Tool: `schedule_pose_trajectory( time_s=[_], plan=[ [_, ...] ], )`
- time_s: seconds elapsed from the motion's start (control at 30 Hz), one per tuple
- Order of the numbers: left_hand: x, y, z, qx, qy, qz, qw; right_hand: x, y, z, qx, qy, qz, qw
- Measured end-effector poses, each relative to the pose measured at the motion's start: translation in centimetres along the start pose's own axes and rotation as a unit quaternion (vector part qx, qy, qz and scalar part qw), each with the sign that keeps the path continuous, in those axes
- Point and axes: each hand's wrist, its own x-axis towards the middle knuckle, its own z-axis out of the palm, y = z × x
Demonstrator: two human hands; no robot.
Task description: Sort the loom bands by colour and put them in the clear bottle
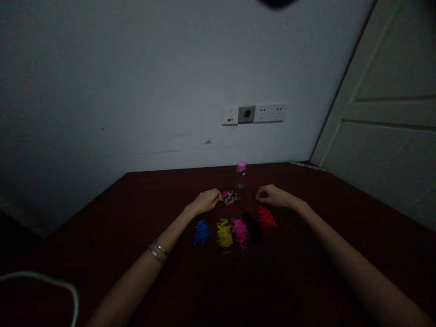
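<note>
A small heap of mixed-colour rubber bands (230,198) lies on the dark red table. At its left edge is my left hand (208,200), fingers curled together and touching the heap; whatever is between them is too small to see. My right hand (271,195) hovers at the top of the red rubber band pile (266,218), thumb and fingers pinched, their contents not visible. Sorted piles lie nearer me in a row: blue bands (201,233), yellow bands (224,234), pink bands (240,232) and black bands (253,226), the last hard to make out against the wood.
Behind the heap stands a clear bottle (240,178) with a pink lid. Sockets (262,113) are set in the wall beyond the table (163,186). A white cable (51,279) curves in at lower left, and a pale door (384,136) rises on the right.
</note>
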Motion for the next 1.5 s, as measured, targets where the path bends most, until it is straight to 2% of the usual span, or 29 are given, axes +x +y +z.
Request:
schedule_pose_trajectory(
  time_s=[0.13,0.33,0.53,0.77,0.83,0.93,1.0,1.17,1.37,1.5],
  plan=[
    [-0.7,0.6,-1.2,-0.058,-0.005,0.031,0.998,0.2,0.1,0.2,-0.002,0.003,-0.007,1.000],
    [-2.8,3.0,-2.2,-0.108,-0.059,0.086,0.989,0.5,0.3,0.7,0.004,-0.011,-0.003,1.000],
    [-3.8,3.6,-2.1,-0.124,-0.098,0.069,0.985,0.6,-0.2,0.9,0.009,-0.007,-0.006,1.000],
    [-3.6,3.1,-1.6,-0.186,-0.101,0.052,0.976,0.8,-1.3,1.3,0.032,0.018,-0.022,0.999],
    [-3.4,2.8,-1.6,-0.216,-0.087,0.058,0.971,0.8,-1.8,1.5,0.045,0.036,-0.022,0.998],
    [-3.1,1.6,-1.3,-0.261,-0.030,0.036,0.964,1.0,-2.6,2.2,0.045,0.079,-0.033,0.995],
    [-2.8,0.3,-1.0,-0.281,0.015,-0.003,0.960,1.2,-3.2,2.9,0.037,0.097,-0.037,0.994],
    [-2.6,-3.1,0.1,-0.301,0.087,-0.106,0.944,1.5,-4.9,4.6,-0.007,0.088,-0.025,0.996],
    [-2.8,-5.4,1.1,-0.303,0.124,-0.148,0.933,1.3,-6.5,5.4,-0.113,0.115,-0.002,0.987],
    [-2.8,-5.8,1.5,-0.304,0.129,-0.167,0.929,1.3,-6.9,5.5,-0.127,0.116,-0.005,0.985]
  ],
)
